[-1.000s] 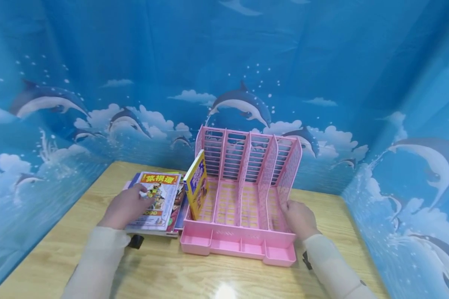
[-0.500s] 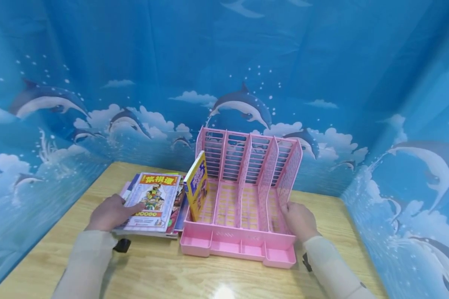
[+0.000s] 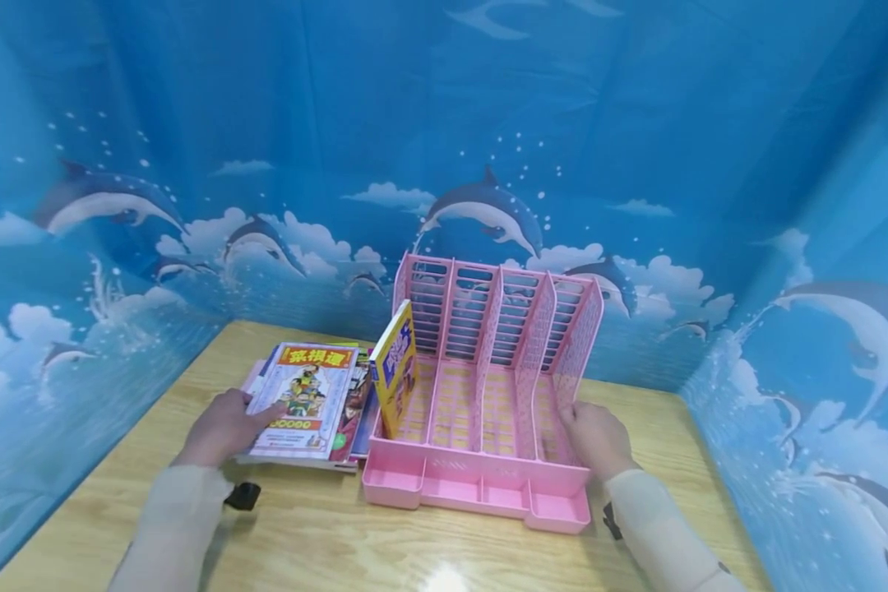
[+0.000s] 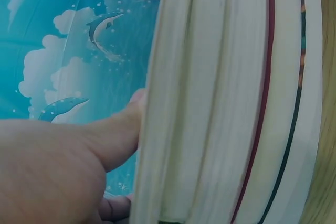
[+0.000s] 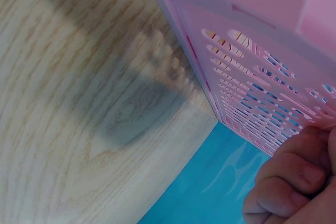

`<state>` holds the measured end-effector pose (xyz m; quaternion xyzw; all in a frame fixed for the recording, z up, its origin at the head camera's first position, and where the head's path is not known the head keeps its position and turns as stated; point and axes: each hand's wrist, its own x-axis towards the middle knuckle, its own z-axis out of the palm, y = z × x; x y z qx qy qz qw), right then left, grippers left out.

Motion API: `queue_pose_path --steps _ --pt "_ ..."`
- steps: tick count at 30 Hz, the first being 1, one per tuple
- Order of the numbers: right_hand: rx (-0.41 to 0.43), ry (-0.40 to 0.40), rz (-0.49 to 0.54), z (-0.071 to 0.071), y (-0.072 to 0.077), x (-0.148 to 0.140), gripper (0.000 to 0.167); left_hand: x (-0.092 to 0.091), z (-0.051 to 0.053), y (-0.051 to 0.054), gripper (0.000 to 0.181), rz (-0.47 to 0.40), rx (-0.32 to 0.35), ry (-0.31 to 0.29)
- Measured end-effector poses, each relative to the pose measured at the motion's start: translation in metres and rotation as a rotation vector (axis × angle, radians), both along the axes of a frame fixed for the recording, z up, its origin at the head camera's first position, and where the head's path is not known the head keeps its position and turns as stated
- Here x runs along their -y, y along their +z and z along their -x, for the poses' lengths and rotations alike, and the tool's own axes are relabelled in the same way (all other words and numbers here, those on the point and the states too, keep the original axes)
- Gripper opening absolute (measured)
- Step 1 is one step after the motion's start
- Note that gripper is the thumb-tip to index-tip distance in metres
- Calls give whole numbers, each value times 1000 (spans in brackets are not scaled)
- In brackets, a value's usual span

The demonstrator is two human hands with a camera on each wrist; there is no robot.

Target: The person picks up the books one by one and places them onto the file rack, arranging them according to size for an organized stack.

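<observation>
Resting mid-left, head view: left hand (image 3: 220,427), thumb on book stack (image 3: 321,399); can't tell whether its grip closes. Right hand (image 3: 599,437), centre-right, grasping pink file rack (image 3: 481,466); yellow book (image 3: 395,374) in leftmost slot. Left wrist view: page edges (image 4: 231,77), centre-right. Right wrist view: curled fingers (image 5: 296,171), lower right.

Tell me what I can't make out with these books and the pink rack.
Lower books: head view, covers mostly hidden under the top book.
Yellow book: head view, its left-hand cover faces away.
Small print near the top book's bottom edge: head view, too small to read.
Right hand: right wrist view, partly cut off by the right edge.
</observation>
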<state>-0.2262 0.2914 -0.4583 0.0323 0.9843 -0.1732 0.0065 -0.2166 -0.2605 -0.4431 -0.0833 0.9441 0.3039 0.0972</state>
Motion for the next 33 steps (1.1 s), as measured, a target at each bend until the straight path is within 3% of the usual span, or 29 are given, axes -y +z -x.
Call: queue_pose_path --steps 6,10,13,17,20,22,24,25,29,33 --pt "8 -8 4 1 0 -3 48 0 -1 -1 79 -36 -12 -7" --pt "-2 -18 15 4 1 -5 49 -16 -6 14 64 -40 -84 61" --pt "-20 -14 14 6 3 -6 50 -34 -10 32 53 -42 -210 100" --pt "-33 -2 16 6 3 -5 50 -52 -20 53 38 -53 -435 135" --pt "-33 -5 17 6 3 -4 49 -63 -27 60 28 -161 -582 187" --pt "-31 -8 16 6 2 -3 49 -69 -29 60 24 -240 -639 192" --pt "-31 -12 14 6 2 -3 49 -72 -28 57 28 -280 -605 153" --pt "-29 -13 16 6 1 -3 49 -72 -27 54 36 -282 -556 125" --pt "-14 -12 16 4 0 -3 50 -72 -26 42 64 -163 -347 1" --pt "2 -22 17 2 -3 -3 51 -74 -27 37 60 -95 -296 -40"
